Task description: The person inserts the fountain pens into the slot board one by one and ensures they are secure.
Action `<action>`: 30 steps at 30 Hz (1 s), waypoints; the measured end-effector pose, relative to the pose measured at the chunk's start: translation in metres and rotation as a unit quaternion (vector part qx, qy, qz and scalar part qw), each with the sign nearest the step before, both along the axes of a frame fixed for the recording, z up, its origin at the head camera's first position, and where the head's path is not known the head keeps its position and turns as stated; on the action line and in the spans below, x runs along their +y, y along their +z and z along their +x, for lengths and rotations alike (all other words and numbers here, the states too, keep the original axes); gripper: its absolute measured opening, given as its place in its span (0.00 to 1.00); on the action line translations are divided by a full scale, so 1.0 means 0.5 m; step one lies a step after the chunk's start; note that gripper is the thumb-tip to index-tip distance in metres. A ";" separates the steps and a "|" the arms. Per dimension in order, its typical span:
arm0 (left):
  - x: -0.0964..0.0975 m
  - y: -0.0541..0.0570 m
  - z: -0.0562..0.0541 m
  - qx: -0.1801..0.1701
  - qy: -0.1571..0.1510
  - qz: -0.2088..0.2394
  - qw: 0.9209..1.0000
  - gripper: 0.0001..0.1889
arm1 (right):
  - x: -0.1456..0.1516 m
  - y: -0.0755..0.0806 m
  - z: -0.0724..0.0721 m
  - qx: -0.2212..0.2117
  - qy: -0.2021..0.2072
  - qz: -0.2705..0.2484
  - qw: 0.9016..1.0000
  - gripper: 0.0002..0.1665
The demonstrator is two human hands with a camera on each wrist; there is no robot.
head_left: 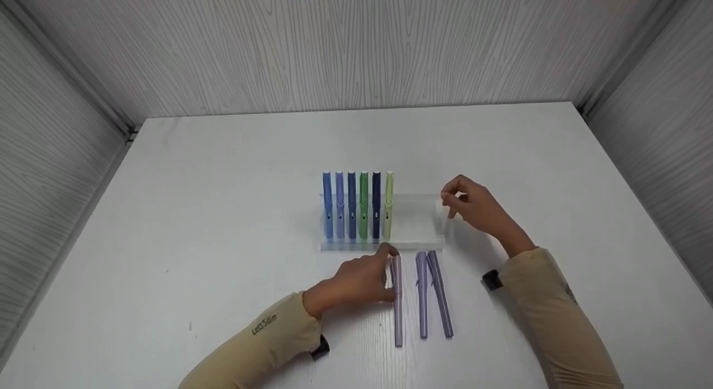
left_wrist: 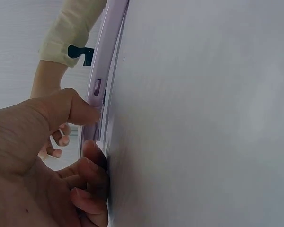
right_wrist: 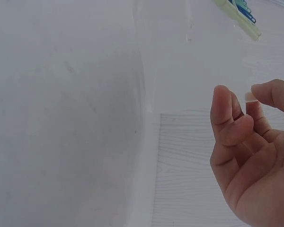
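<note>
A clear pen stand (head_left: 418,246) holds a row of several capped pens, blue and green ones among them, with a pale yellow-green pen (head_left: 389,205) at the row's right end. My left hand (head_left: 359,280) is at a pinkish-lilac pen (head_left: 398,322) lying in front of the stand. Its index finger is by the cap end and its thumb touches the side; in the left wrist view the thumb lies against the pen (left_wrist: 103,56) near the clip. Beside the stand's right end hovers my right hand (head_left: 470,205), fingers loosely bent, nothing between them (right_wrist: 255,156).
To the right of the pinkish pen lie a lilac pen (head_left: 423,305) and a darker purple pen (head_left: 443,305), close together at their cap ends. All stand on a white table (head_left: 223,210) with wood-grain panels (head_left: 356,49) behind and at both sides.
</note>
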State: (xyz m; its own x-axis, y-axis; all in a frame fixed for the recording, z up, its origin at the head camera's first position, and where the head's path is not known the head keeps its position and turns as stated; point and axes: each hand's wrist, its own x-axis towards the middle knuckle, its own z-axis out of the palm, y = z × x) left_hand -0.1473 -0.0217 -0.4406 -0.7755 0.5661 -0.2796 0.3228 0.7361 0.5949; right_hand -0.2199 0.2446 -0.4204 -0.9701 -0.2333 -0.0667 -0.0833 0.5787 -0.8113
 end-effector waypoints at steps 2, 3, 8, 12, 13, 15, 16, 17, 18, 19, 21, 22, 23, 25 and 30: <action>-0.003 -0.002 -0.002 -0.015 0.001 0.021 1.000 0.36 | 0.001 -0.001 0.000 0.000 0.002 -0.002 1.000 0.17; -0.005 -0.003 -0.003 -0.021 0.001 0.031 0.999 0.36 | 0.001 -0.001 0.001 0.000 0.003 -0.003 1.000 0.16; -0.010 -0.007 -0.010 -0.042 0.001 0.079 0.996 0.35 | 0.003 -0.003 0.000 0.007 0.008 -0.002 1.000 0.16; -0.012 -0.008 -0.012 -0.063 0.002 0.121 0.991 0.35 | 0.004 -0.005 -0.001 0.013 0.007 0.003 1.000 0.17; -0.013 -0.009 -0.012 -0.073 0.001 0.135 0.988 0.35 | 0.005 -0.006 -0.002 0.013 0.007 0.003 1.000 0.17; -0.013 -0.009 -0.012 -0.092 -0.002 0.166 0.982 0.34 | 0.005 -0.008 -0.003 0.014 0.008 0.003 1.000 0.17; -0.013 -0.008 -0.013 -0.099 -0.003 0.181 0.978 0.34 | 0.005 -0.009 -0.004 0.014 0.008 0.004 1.000 0.17; -0.014 -0.007 -0.013 -0.104 -0.005 0.193 0.976 0.34 | 0.005 -0.009 -0.004 0.014 0.008 0.003 1.000 0.17; -0.014 -0.006 -0.014 -0.108 -0.006 0.203 0.973 0.34 | 0.005 -0.008 -0.004 0.014 0.007 0.003 1.000 0.17; -0.013 -0.005 -0.015 -0.110 -0.006 0.211 0.971 0.34 | 0.004 -0.008 -0.004 0.013 0.007 0.002 1.000 0.17; -0.012 -0.002 -0.016 -0.108 -0.002 0.220 0.970 0.34 | 0.004 -0.006 -0.003 0.012 0.006 0.001 1.000 0.17; -0.012 0.000 -0.017 -0.109 0.001 0.224 0.968 0.33 | 0.003 -0.005 -0.003 0.011 0.006 0.000 1.000 0.17; -0.011 0.002 -0.017 -0.110 0.005 0.229 0.967 0.33 | 0.003 -0.005 -0.003 0.010 0.006 0.000 1.000 0.17; -0.010 0.004 -0.018 -0.112 0.013 0.239 0.964 0.33 | 0.002 -0.004 -0.003 0.007 0.005 -0.002 1.000 0.17; -0.010 0.011 -0.020 -0.114 0.023 0.263 0.958 0.34 | 0.003 -0.003 -0.002 0.001 0.003 -0.006 1.000 0.17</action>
